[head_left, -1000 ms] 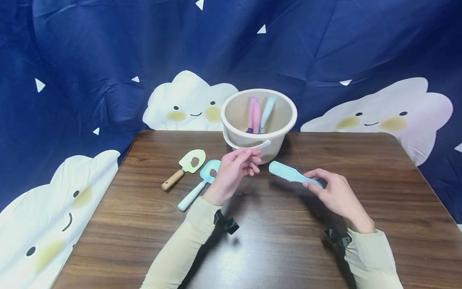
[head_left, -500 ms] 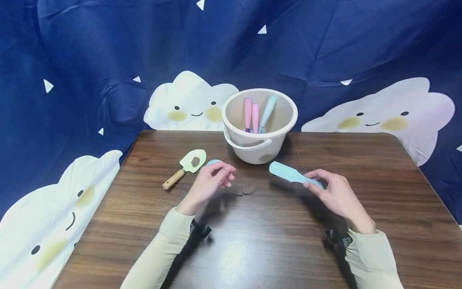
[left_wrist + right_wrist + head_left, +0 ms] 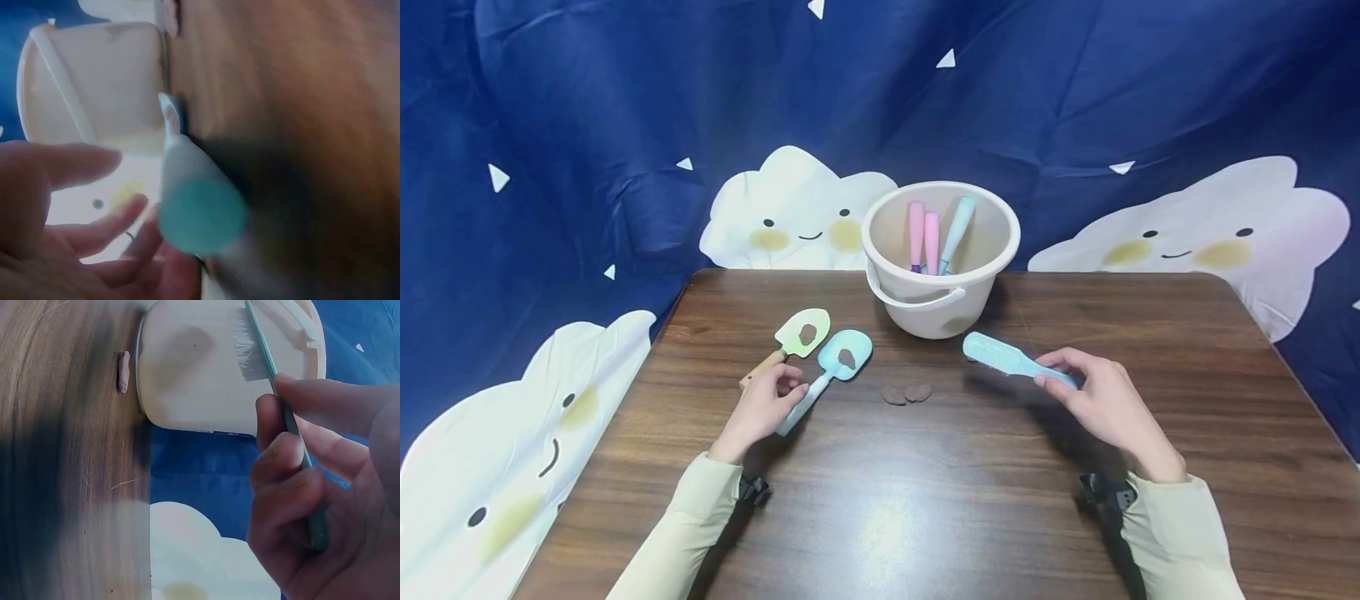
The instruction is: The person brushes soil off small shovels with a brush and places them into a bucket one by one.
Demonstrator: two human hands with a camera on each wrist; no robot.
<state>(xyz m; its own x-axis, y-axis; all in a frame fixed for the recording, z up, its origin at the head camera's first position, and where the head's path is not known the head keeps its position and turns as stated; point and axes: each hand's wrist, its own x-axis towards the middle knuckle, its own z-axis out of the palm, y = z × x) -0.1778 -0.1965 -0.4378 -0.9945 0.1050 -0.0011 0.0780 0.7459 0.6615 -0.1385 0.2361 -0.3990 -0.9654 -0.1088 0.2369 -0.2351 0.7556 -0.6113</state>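
Brush (image 3: 1006,357): 1, right hand (image 3: 1102,402) pinching | trowels (image 3: 831,360) lying: 2, left hand (image 3: 760,407) loosely spread, gripping 0

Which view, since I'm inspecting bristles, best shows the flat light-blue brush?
The right wrist view: the flat light-blue brush appears close, edge-on, its pale bristles plain. The head view shows its broad back, bristles mostly hidden; the left wrist view doesn't show it.

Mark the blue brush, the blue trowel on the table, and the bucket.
Blue brush (image 3: 1000,355): head view, flat back.
Blue trowel (image 3: 830,361): head view, blade.
Bucket (image 3: 927,321): head view, front outer wall.
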